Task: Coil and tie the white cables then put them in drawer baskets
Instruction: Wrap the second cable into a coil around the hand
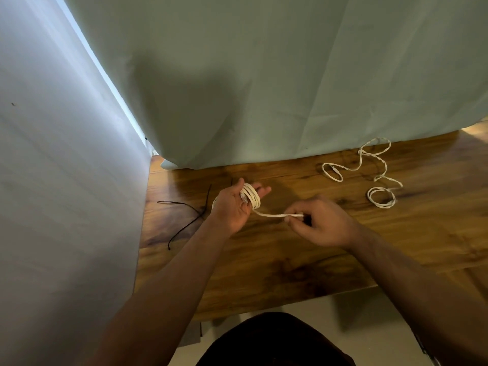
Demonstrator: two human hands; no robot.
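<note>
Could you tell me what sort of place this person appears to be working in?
Probably a makeshift indoor work or recording corner: a wooden table pushed against a plain wall, a pale green cloth backdrop hanging behind it, and only white cables and black cable ties laid out.

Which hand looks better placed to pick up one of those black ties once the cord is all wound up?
Probably the right hand. The left hand is nearer the black ties, but the coil is wrapped around its fingers. The right hand only pinches the cord's short loose end, so it frees up first.
</note>
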